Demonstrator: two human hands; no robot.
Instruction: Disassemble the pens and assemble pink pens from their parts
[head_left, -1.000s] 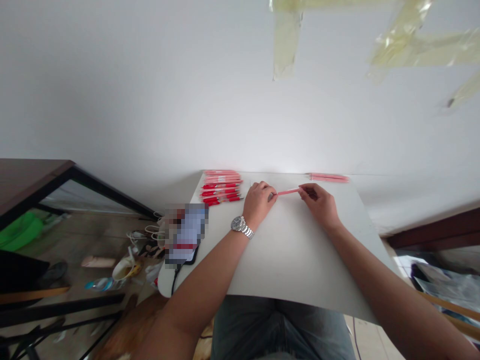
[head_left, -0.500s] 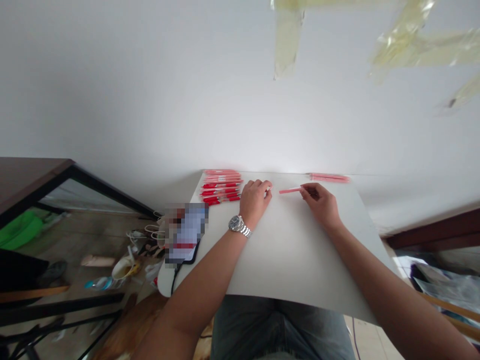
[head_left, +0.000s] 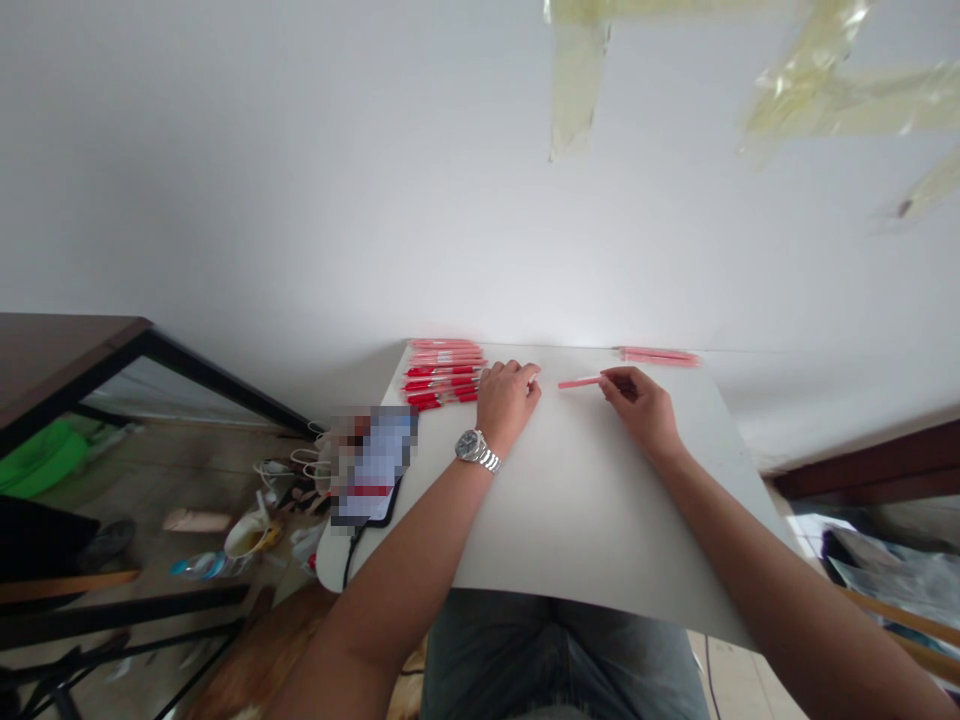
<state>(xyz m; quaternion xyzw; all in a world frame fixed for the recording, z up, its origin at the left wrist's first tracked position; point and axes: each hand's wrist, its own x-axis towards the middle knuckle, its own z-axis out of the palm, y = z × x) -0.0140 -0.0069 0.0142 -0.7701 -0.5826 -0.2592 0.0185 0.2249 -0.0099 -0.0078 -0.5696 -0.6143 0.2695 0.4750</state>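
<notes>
Pink: pinching one stick [head_left: 577,382] by one end over the worktop [head_left: 592,500], between thumb and fingertips of the bent right hand [head_left: 645,408]. Curling the left hand [head_left: 508,398] palm-down near its other end; impossible to tell any hold at the tips. Lying around: seemingly two more sticks [head_left: 660,357] at right, pens [head_left: 442,372] too crowded to count at left, one phone [head_left: 375,465].

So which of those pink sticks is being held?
The stick pinched at one end by the right hand. The others lie on the table, in the left row or the back-right bunch.
</notes>
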